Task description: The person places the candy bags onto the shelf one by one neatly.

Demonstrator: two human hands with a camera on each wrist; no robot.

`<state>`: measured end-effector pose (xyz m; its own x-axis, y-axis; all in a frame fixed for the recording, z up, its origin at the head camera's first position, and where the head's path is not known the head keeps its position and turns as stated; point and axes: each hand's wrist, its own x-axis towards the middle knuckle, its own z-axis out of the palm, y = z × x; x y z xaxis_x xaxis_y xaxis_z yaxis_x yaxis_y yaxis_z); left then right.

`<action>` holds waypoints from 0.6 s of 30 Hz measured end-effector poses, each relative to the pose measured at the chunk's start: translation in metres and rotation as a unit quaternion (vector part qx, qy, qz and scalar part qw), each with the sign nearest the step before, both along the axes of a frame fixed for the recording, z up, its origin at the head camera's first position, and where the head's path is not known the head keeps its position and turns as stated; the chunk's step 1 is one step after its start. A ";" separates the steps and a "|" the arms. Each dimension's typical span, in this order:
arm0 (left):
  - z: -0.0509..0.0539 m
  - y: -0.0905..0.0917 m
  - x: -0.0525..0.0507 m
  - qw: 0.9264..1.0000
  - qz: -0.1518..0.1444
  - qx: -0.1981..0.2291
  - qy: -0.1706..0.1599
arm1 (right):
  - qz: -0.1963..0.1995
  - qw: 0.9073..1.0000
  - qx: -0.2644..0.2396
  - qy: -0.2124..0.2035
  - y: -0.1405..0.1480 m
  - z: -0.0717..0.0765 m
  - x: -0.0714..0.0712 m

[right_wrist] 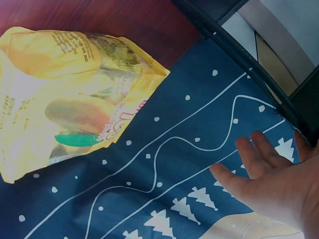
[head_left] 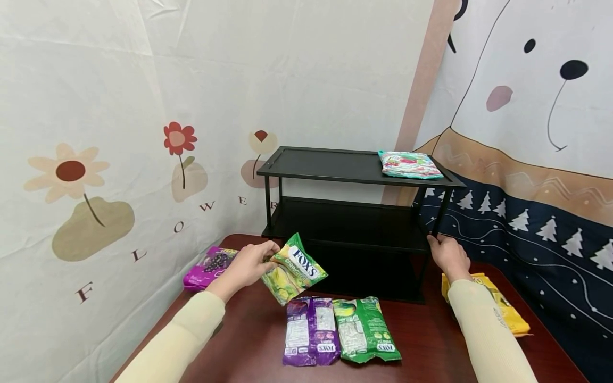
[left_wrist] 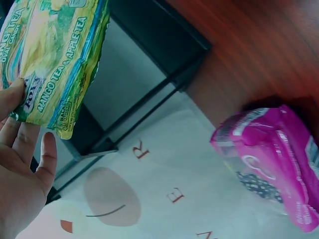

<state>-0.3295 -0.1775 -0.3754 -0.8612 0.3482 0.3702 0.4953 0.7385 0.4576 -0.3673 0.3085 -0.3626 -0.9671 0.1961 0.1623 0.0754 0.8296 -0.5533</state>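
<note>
My left hand (head_left: 249, 264) pinches a green and yellow bag of Fox's candy (head_left: 293, 270) by its edge, thumb on one face. It is held up tilted in front of the rack's lower shelves. In the left wrist view the bag (left_wrist: 55, 59) reads mango tea and apple tea. My right hand (head_left: 450, 256) is at the right post of the black shelf rack (head_left: 330, 165), near the middle shelf's corner. In the right wrist view that hand (right_wrist: 274, 174) has its fingers fairly straight, one digit touching the post.
A light-blue and red bag (head_left: 411, 165) lies on the top shelf. On the brown table (head_left: 239, 340) are a purple bag (head_left: 311, 332) and green bag (head_left: 365, 330) in front, a magenta grape bag (head_left: 206, 271) at left and a yellow bag (head_left: 507, 308) at right. Printed cloth walls enclose the table.
</note>
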 end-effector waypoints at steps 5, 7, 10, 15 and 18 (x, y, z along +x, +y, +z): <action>0.013 0.009 -0.001 0.999 -0.013 0.019 0.028 | 0.000 1.000 0.000 0.004 0.000 0.001 0.000; 0.019 0.014 -0.002 0.999 -0.014 0.024 0.039 | -0.001 1.000 0.000 0.005 0.000 0.001 -0.001; 0.027 0.020 -0.004 0.998 -0.014 0.033 0.052 | -0.002 1.000 0.000 0.004 0.000 0.001 -0.001; 0.041 0.030 -0.007 0.996 -0.020 0.064 0.065 | -0.003 1.000 -0.001 0.005 0.000 0.000 0.000; 0.050 0.035 -0.009 0.993 -0.021 0.091 0.066 | -0.003 1.000 -0.003 0.005 0.000 0.000 0.000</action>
<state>-0.3380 -0.1422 -0.3256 -0.7872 0.3000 0.5388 0.5884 0.6269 0.5107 -0.3672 0.3083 -0.3631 -0.9640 0.2030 0.1718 0.0743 0.8260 -0.5588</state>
